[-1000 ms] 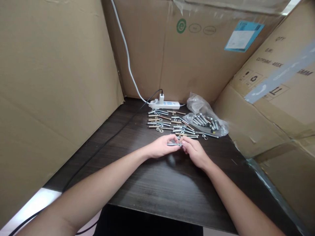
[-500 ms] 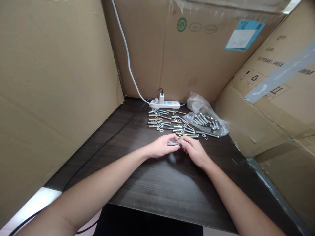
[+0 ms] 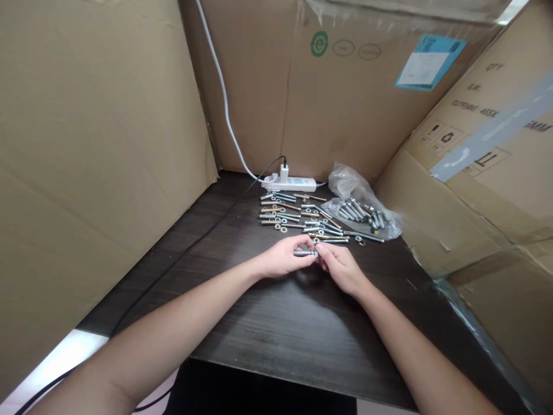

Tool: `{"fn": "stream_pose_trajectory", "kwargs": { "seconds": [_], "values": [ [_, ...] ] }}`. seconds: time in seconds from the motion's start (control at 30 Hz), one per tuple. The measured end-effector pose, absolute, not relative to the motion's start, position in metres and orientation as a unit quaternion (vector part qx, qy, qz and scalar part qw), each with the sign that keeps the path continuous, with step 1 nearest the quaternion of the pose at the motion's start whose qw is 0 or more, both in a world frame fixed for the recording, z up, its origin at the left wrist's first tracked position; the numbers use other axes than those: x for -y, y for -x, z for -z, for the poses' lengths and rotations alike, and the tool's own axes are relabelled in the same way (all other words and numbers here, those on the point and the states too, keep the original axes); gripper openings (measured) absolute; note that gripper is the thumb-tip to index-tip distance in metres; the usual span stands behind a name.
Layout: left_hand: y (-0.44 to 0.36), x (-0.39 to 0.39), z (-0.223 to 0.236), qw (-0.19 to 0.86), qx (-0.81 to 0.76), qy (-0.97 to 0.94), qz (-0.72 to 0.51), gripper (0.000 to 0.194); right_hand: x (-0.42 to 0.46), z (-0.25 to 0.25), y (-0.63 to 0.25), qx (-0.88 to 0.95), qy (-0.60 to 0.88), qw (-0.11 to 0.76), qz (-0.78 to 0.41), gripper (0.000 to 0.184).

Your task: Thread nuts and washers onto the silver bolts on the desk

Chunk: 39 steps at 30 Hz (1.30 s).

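My left hand [image 3: 283, 257] is closed around the shaft of a grey metal bolt [image 3: 303, 252], held level just above the dark wooden table [image 3: 276, 328]. My right hand [image 3: 341, 266] pinches the bolt's right end, where a small nut or washer sits between the fingertips. Both hands meet at the middle of the table. Just beyond them lie several loose bolts and washers [image 3: 298, 219] in rows.
A clear plastic bag of bolts [image 3: 360, 213] lies at the back right. A white power strip [image 3: 290, 183] with a plugged charger sits against the back cardboard box [image 3: 345, 92]. Cardboard walls close in left and right. A black cable [image 3: 173, 262] crosses the table's left side.
Both hands stay almost in place on the bolt; the right fingers have shifted slightly at its end.
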<state>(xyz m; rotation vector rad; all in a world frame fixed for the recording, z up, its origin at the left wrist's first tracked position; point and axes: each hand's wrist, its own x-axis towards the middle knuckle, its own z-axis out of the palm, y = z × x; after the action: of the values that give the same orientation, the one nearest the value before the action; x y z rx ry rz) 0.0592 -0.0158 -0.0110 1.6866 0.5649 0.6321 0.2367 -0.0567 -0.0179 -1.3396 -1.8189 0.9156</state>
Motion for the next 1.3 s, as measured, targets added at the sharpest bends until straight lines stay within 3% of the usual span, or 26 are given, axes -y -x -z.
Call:
{"fn": "stream_pose_trajectory", "kwargs": {
  "seconds": [0.17,0.43,0.67,0.9,1.13,1.3],
  "values": [
    [-0.059,0.0153,0.0135,0.554,-0.259,-0.742,-0.273,0.018,0.0566,0.0133,-0.2366,0.715,0.493,0.345,-0.356,0.033],
    [-0.0598,0.0177,0.0125,0.547,-0.257,-0.75,-0.27,0.018,0.0555,0.0221,-0.2358,0.678,0.519,0.34,-0.395,0.049],
    [-0.059,0.0178,0.012,0.513,-0.267,-0.77,-0.27,0.015,0.0562,0.0146,-0.2366,0.703,0.49,0.345,-0.383,0.034],
    [-0.0598,0.0201,0.0117,0.522,-0.257,-0.768,-0.267,0.015,0.0558,0.022,-0.234,0.665,0.521,0.343,-0.411,0.051],
    [-0.0594,0.0193,0.0113,0.497,-0.278,-0.778,-0.266,0.016,0.0569,0.0163,-0.2351,0.701,0.496,0.345,-0.38,0.039],
    [-0.0596,0.02,0.0134,0.518,-0.261,-0.771,-0.262,0.017,0.0563,0.0212,-0.2334,0.667,0.533,0.33,-0.403,0.054]
  ]
}}
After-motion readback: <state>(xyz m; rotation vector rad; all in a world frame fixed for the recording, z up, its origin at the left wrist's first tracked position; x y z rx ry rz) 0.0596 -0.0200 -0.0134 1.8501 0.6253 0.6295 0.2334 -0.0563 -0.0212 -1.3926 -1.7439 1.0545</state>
